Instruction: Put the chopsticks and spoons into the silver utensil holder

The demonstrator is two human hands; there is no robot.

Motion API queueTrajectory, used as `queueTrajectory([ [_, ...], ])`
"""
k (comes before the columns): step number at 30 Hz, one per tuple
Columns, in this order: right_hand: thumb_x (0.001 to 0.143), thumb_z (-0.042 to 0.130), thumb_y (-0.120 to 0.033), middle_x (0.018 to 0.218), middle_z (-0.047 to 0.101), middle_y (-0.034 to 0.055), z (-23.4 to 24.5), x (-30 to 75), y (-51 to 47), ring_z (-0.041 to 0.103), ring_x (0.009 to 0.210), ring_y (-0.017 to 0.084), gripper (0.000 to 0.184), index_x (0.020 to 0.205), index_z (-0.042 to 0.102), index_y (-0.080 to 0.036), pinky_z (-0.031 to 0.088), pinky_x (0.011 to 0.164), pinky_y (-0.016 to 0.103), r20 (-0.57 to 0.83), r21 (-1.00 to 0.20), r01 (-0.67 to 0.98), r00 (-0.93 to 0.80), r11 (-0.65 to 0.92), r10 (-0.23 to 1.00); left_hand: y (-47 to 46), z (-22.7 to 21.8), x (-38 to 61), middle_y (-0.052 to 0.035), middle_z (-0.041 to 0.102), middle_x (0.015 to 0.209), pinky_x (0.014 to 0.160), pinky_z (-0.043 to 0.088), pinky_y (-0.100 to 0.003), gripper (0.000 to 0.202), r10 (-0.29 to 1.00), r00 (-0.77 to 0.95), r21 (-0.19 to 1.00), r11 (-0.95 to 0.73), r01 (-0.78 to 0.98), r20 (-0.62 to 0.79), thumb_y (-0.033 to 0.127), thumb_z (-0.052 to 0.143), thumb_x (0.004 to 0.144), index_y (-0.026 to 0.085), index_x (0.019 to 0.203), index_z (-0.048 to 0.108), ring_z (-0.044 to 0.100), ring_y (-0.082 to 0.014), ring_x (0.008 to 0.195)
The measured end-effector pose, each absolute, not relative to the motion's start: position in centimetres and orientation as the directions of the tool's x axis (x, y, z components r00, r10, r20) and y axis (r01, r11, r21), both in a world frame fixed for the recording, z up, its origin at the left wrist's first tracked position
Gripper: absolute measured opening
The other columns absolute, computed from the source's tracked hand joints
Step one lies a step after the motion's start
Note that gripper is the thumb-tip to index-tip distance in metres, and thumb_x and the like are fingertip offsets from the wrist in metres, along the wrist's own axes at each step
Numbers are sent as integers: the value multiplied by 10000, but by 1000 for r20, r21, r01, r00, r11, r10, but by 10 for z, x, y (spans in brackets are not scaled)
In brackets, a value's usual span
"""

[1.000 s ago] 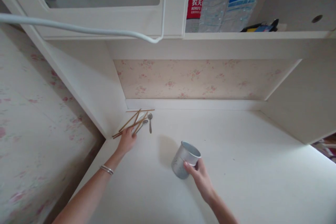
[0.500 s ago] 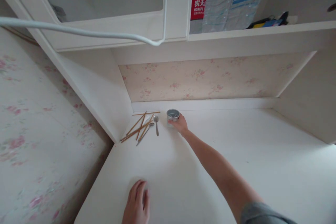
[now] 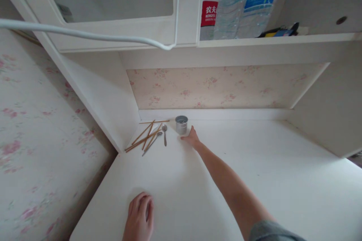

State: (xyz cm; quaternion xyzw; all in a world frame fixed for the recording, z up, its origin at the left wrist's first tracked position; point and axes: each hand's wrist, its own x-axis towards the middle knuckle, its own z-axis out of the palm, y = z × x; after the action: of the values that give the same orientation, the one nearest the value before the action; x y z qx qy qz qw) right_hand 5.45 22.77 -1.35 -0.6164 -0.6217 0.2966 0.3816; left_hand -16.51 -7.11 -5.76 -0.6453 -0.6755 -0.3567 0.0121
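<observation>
A small metal cup (image 3: 181, 124) stands upright at the back of the white desk (image 3: 254, 180), close to the back wall. My right hand (image 3: 192, 138) reaches out just in front and to the right of the cup, fingers loosely curled and off it, holding nothing. Left of the cup lie two metal spoons (image 3: 164, 132) and several wooden chopsticks (image 3: 144, 136), scattered in the back left corner. My left hand (image 3: 139, 217) rests palm down on the desk near its front edge, fingers together and flat, with nothing in it.
A shelf above holds water bottles (image 3: 246, 3) and small dark items (image 3: 278, 32). A white cable (image 3: 85, 34) hangs across a cabinet door at the upper left. A white side panel (image 3: 104, 94) walls the desk's left side; floral wallpaper (image 3: 220, 86) backs it.
My right hand carried the cup from the middle of the desk to the back wall, set it down and came off it. My left hand left the chopsticks and drew back to the front edge.
</observation>
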Motion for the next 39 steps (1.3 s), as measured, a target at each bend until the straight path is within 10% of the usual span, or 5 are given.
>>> queueTrajectory([
  [7,785,563,-365,738,640,-2,-23,119,112,581,626,146,256,979,596,-201,425,597,244,79,-808,587,33,44,996,-49,-33,-135,-72,647,873,785,511,-409,178,910,-154,567,-101,818,385,381,466,868,274,876,607,615,-249,862],
  [11,857,448,-526,465,489,-22,-31,156,34,467,464,135,458,537,529,-209,284,480,241,72,-737,675,57,14,996,-20,-13,-88,-62,667,900,765,488,-317,234,963,-44,597,-129,792,266,356,366,926,254,942,576,637,-190,830],
  [21,917,367,-518,495,567,2,-39,174,-31,501,459,145,485,563,533,-230,278,491,244,119,-575,817,29,45,992,3,-10,-28,-84,718,768,611,415,-285,425,971,238,221,-226,949,-26,413,299,940,226,820,660,677,-211,717],
  [27,920,401,-451,622,661,32,-35,167,-30,580,538,167,397,643,598,-247,237,510,254,103,-353,927,-99,130,990,-7,-14,-31,-93,718,754,600,414,-295,449,965,263,199,-259,945,7,401,274,947,231,839,676,676,-219,706],
  [39,932,396,-428,649,659,31,-31,164,-35,593,566,161,382,681,612,-239,235,523,258,91,-299,949,-75,99,993,-12,-10,-32,-76,718,733,575,395,-282,428,960,276,183,-278,943,38,385,297,946,231,822,677,675,-204,685],
])
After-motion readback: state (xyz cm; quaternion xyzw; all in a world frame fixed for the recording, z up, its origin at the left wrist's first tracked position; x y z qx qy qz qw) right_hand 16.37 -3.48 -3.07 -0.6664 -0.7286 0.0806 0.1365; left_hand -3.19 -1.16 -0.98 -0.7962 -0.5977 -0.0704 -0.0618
